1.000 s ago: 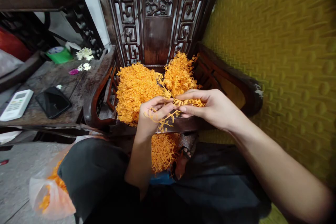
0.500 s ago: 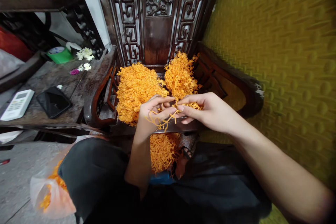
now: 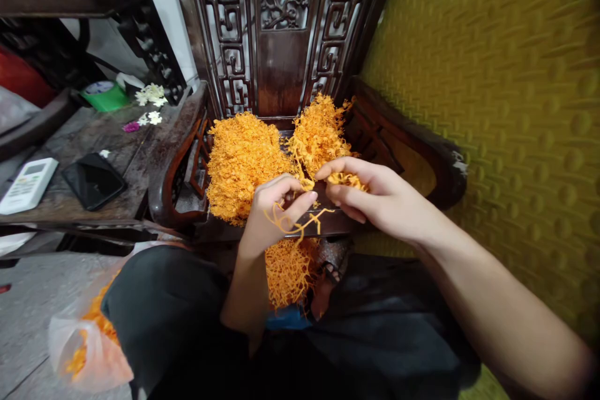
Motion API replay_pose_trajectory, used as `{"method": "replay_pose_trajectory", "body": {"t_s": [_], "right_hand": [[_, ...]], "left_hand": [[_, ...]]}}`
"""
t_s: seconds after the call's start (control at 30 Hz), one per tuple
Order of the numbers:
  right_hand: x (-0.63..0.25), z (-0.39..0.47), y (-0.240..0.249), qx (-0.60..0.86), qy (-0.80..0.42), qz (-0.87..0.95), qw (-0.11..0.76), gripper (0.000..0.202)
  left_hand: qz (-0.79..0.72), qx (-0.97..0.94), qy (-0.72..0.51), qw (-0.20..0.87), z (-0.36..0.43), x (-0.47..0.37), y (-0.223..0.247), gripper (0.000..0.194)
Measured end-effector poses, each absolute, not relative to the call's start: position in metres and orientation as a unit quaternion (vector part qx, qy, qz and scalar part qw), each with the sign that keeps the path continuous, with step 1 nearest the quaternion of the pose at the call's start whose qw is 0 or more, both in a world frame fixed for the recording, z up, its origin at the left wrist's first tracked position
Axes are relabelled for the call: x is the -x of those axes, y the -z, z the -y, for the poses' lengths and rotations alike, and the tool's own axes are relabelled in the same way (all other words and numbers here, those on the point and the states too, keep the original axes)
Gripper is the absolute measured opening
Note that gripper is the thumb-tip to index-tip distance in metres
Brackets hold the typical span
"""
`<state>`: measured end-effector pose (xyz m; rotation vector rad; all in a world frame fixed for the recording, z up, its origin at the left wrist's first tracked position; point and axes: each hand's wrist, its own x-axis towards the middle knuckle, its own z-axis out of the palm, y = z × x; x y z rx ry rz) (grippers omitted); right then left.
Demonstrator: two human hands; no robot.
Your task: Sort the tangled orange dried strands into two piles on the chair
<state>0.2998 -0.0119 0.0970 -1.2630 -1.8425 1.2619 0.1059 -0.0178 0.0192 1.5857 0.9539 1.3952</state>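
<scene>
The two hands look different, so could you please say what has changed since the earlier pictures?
The right hand has eased slightly rightward, parting from the left hand; it still holds orange strands. The left pile, right pile and phone stayed put.

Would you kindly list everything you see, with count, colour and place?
Wooden chair: one, brown, centre.
Larger pile: one, orange, on seat, left.
Smaller pile: one, orange, on seat, right.
Lower heap: one, orange, below the seat.
Strands: several, orange, in both hands.
Table: one, dark, left.
Remote control: one, white, on table.
Phone: one, black, on table.
Tape roll: one, green, on table.
Blossoms: several, white and magenta, on table.
Plastic bag: one, translucent, floor left.
Textured sheet: one, olive, right.
Object: one, red, left edge.
Trousered legs: two, dark, bottom.
Left hand: one, bare, holding strands.
Right hand: one, bare, holding strands.
</scene>
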Motion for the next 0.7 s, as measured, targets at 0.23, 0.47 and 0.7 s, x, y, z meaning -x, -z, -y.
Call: {"method": "replay_pose_trajectory", "body": {"t_s": [0.23,0.47,0.7], "right_hand": [[-0.291,0.009,-0.096,0.514,-0.363,0.726,0.276,0.041],[-0.292,0.009,-0.092,0.478,-0.321,0.775,0.262,0.028],[-0.281,0.012,-0.092,0.481,-0.341,0.787,0.178,0.032]], "left_hand": [[-0.361,-0.686,-0.558,0.296,0.026,-0.112,-0.029,0.012],[-0.379,-0.645,-0.584,0.316,0.02,-0.108,-0.025,0.013],[-0.398,-0.463,-0.649,0.454,0.023,-0.138,-0.004,0.023]]}}
